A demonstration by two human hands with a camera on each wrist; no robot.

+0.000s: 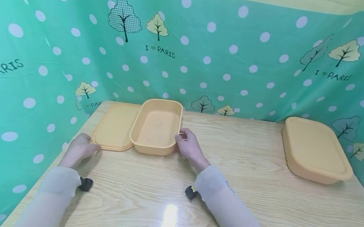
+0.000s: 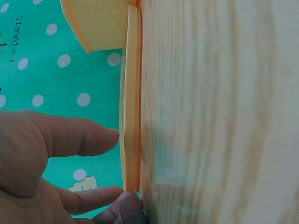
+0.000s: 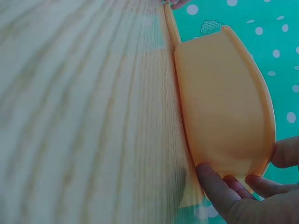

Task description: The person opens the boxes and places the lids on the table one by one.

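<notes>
A shallow peach-coloured rectangular food container (image 1: 156,125), without a cover, stands upright toward the back left of the table. To its left a matching flat lid (image 1: 114,125) lies on the table, its right part hidden behind the container. My left hand (image 1: 79,149) holds the lid's near left corner; in the left wrist view the thumb (image 2: 88,135) touches its upper face and the other fingers curl at its edge. With my right hand (image 1: 191,148) I grip the container's right side, thumb at the rim and fingers against the outer wall (image 3: 224,107).
A second peach container (image 1: 316,149) with its lid on stands at the table's right back. A green dotted cloth (image 1: 229,57) hangs along the table's (image 1: 223,214) back and sides. Small black devices (image 1: 86,184) are strapped at both wrists.
</notes>
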